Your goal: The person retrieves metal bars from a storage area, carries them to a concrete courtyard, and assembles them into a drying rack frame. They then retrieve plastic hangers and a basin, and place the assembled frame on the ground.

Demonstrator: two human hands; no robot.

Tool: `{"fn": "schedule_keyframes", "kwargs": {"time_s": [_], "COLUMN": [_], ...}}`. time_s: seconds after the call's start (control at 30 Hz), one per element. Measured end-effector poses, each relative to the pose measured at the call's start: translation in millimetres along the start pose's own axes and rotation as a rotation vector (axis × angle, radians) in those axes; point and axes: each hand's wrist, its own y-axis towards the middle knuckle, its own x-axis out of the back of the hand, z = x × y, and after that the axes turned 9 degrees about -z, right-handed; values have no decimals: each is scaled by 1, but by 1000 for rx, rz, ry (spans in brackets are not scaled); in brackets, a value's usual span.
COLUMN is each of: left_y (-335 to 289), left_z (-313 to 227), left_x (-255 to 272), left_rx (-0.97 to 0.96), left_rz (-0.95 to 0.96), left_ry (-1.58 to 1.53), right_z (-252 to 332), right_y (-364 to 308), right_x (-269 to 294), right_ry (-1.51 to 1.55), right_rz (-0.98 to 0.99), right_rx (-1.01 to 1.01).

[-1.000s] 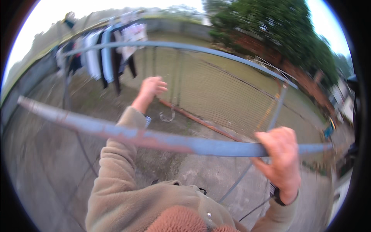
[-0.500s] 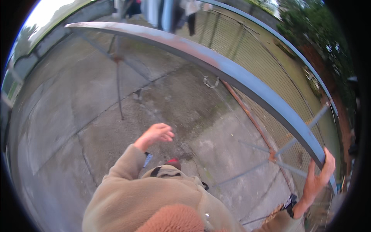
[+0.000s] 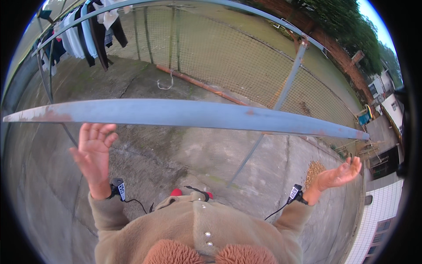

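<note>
A long blue-grey metal bar (image 3: pixel 184 115) with worn, rusty patches runs across in front of me, part of a standing frame with crossed legs. Raised palm up, my left hand (image 3: pixel 94 152) is open, its fingertips at the bar's near edge toward the left end; I cannot tell whether they touch. My right hand (image 3: pixel 336 175) is also open, fingers spread, just below the bar's right end and apart from it. Neither hand holds anything. Each wrist carries a small black device with a cable, on the left (image 3: pixel 118 189) and on the right (image 3: pixel 295 193).
A second parallel bar (image 3: pixel 246 8) lies farther off, joined by a slanting leg (image 3: pixel 291 77). Clothes (image 3: pixel 90 33) hang at the far left. Behind stands a mesh fence (image 3: pixel 211 48) with a rusty pipe (image 3: pixel 198 82) along its foot. Concrete floor (image 3: pixel 211 154) lies below.
My right hand has let go of the bar's right end. My left hand has risen to the bar's near edge on the left. The view has turned to the right.
</note>
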Motion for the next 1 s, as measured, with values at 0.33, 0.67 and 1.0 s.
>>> {"fn": "schedule_keyframes", "kwargs": {"time_s": [0.33,0.67,1.0], "left_y": [-4,24,23], "left_z": [3,10,-3], "left_x": [-72,-117,-136], "left_rx": [-234,6,68], "left_rz": [-145,253,159], "left_ry": [-283,-812,-822], "right_z": [-173,-225,-238], "right_y": [-15,-4,0], "right_x": [22,58,71], "right_ry": [260,323,538], "right_rz": [191,140,233], "right_rx": [-619,-842,-851]}}
